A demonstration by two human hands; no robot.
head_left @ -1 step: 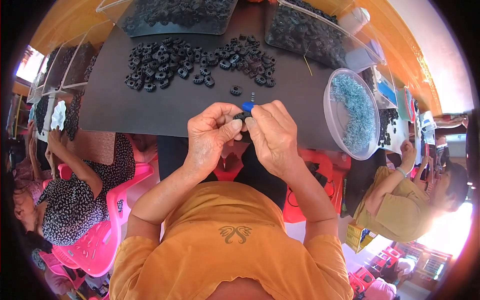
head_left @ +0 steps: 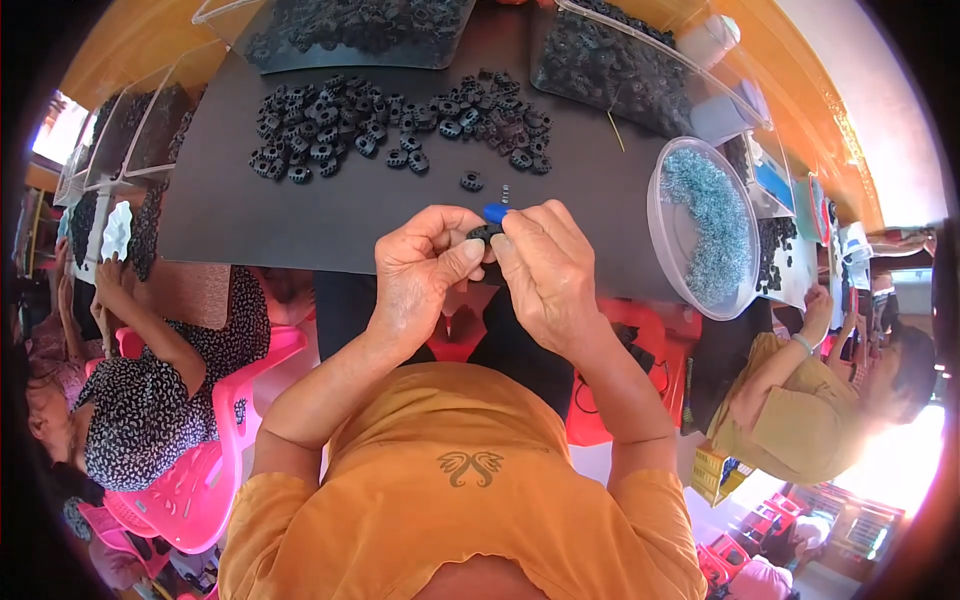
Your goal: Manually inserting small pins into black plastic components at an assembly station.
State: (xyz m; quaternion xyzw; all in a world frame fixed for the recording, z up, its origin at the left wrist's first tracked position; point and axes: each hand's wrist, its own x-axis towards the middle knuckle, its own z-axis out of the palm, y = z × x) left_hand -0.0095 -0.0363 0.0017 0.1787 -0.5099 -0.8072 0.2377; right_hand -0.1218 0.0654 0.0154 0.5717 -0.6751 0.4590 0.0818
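Near the front edge of the dark table, my left hand point(head_left: 425, 262) pinches a small black notched plastic part point(head_left: 485, 231) between thumb and fingers. My right hand point(head_left: 548, 262) is closed against the same part from the other side, and its fingers cover much of it. A bright blue tip point(head_left: 495, 212), perhaps a finger cover, shows at my right fingertips. Just beyond lie a tiny coil spring point(head_left: 505, 193) and a single black part point(head_left: 471, 181). A loose pile of similar black parts point(head_left: 335, 125) spreads farther back.
A round clear bowl point(head_left: 655, 225) of tiny bluish springlike pieces stands at right. Behind the pile are clear bins of black parts point(head_left: 360, 68) point(head_left: 620, 95). A thin yellow stick point(head_left: 616, 130) lies near the right bin. People sit at left point(head_left: 150, 410) and right point(head_left: 800, 400).
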